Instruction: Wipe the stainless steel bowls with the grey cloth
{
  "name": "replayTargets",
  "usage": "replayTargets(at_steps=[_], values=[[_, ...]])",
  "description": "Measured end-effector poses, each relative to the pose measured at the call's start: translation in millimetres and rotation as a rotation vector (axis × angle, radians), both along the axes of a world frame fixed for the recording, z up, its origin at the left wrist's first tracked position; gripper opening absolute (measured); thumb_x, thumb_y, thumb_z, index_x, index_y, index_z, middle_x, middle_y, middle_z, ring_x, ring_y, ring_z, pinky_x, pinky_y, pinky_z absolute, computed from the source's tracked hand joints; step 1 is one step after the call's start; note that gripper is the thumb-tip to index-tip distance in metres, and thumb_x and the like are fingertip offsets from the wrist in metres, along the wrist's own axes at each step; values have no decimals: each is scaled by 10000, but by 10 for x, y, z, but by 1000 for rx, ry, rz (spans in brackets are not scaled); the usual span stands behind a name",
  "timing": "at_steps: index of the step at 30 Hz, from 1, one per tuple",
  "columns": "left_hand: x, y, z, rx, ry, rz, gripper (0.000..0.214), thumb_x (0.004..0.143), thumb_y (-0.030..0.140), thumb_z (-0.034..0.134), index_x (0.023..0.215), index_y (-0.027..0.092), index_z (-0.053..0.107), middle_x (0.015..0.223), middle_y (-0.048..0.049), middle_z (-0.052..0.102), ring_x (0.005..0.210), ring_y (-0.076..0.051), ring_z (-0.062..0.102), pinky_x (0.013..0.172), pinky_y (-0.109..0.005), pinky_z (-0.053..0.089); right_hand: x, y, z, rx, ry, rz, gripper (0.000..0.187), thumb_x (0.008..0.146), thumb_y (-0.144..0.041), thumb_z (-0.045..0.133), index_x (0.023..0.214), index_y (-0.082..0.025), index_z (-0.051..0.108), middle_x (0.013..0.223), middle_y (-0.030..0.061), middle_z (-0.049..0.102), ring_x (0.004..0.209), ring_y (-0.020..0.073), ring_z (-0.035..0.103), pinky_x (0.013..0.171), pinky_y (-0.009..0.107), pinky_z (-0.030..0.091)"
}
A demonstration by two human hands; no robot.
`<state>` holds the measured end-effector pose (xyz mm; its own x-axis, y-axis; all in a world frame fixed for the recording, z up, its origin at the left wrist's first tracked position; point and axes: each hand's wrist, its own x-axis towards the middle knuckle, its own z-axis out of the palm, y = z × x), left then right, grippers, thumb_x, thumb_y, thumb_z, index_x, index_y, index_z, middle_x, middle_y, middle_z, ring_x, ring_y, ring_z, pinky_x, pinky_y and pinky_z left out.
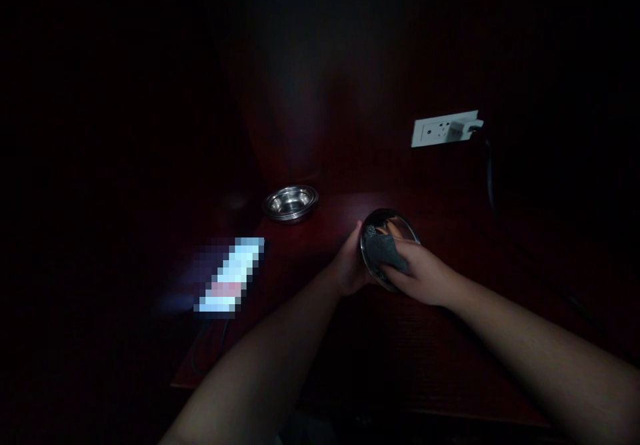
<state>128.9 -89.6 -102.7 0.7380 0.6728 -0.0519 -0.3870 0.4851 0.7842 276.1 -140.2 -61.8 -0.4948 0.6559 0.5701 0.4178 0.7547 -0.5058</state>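
Observation:
A shiny metal bowl (381, 218) is tilted in my hands above the dark red table, its hollow turned toward me. My left hand (350, 263) grips it from the left side, thumb up by the rim and the other fingers hidden behind. Inside the bowl, my right hand (424, 273) pinches a dark grey cloth (388, 253) and presses it to the inner wall. The polished metal mirrors my fingers.
More metal bowls, apparently nested (291, 203), stand farther back on the table (320, 358). A lit, pixelated screen (233, 277) lies at left with a cable below it. A wall socket (437, 131) holds a plug whose cord (490, 178) hangs down. Surroundings are dark.

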Motion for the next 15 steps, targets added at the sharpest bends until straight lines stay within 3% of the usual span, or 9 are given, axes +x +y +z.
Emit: replayTargets(at_steps=[8,11,15], values=[[-44,-76,70,-60,47,-173,901,765,850,291,1239,142,583,1083,-214,677,955,-333,663,774,-492,521,-42,14,-13,156,66,-115,170,778,-67,493,842,-212,554,869,56,619,852,213,588,752,377,499],[-53,-111,114,-76,12,-242,865,788,826,286,1238,149,580,1054,-207,683,882,-316,673,732,-501,532,-20,46,-20,215,66,-159,217,738,-35,491,852,-210,550,880,65,604,860,223,575,759,384,506],[-61,-159,140,-98,-71,-234,752,833,759,340,1263,185,566,1109,-178,673,922,-309,668,768,-524,528,-3,81,-47,232,25,-262,268,694,-22,495,881,-204,554,961,93,603,925,255,566,822,422,504]])
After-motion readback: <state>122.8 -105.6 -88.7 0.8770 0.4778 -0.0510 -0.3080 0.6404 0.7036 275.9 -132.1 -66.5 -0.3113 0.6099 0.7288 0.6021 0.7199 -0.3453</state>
